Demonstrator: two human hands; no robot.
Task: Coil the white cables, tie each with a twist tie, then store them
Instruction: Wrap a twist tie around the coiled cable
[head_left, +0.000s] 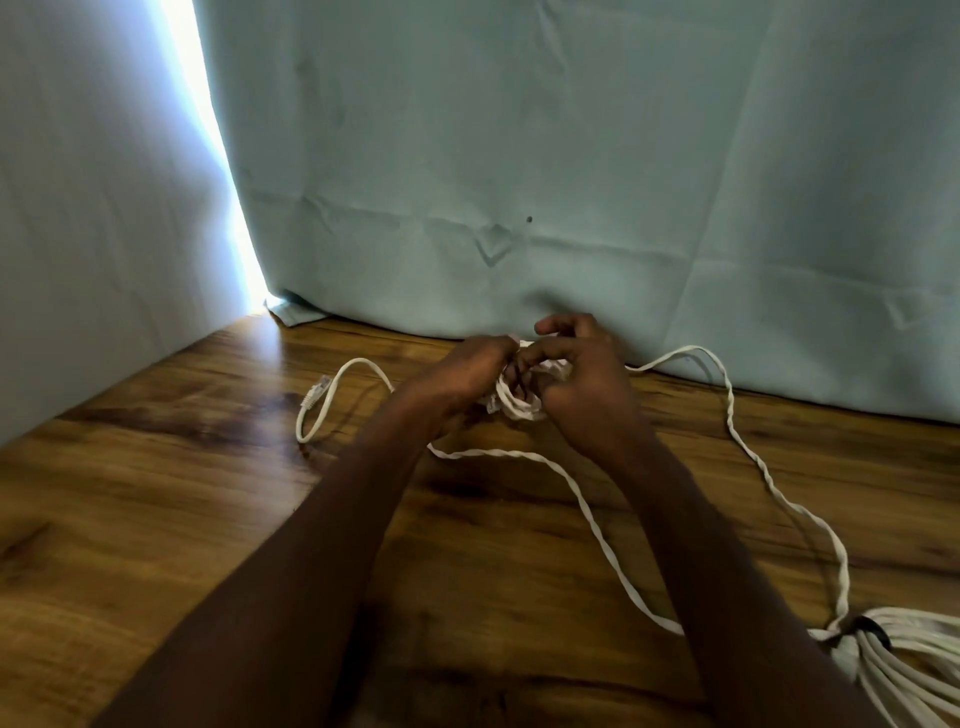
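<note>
tied cable bundle (904, 670) cut off at frame corner, cable coil (514, 402) mostly hidden

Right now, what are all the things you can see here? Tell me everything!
Loose cable: one, white, flat and twisted, trailing over the table, partly wound into a small coil held between the hands.
Cable plug: one, clear-white, on the table at left.
Bundled cable: one, white, bottom right corner, bound with a dark tie.
Table: one, brown wood.
Curtain: pale blue-green, behind the table.
Left hand: grips the coil.
Right hand: fingers curled round the coil.
</note>
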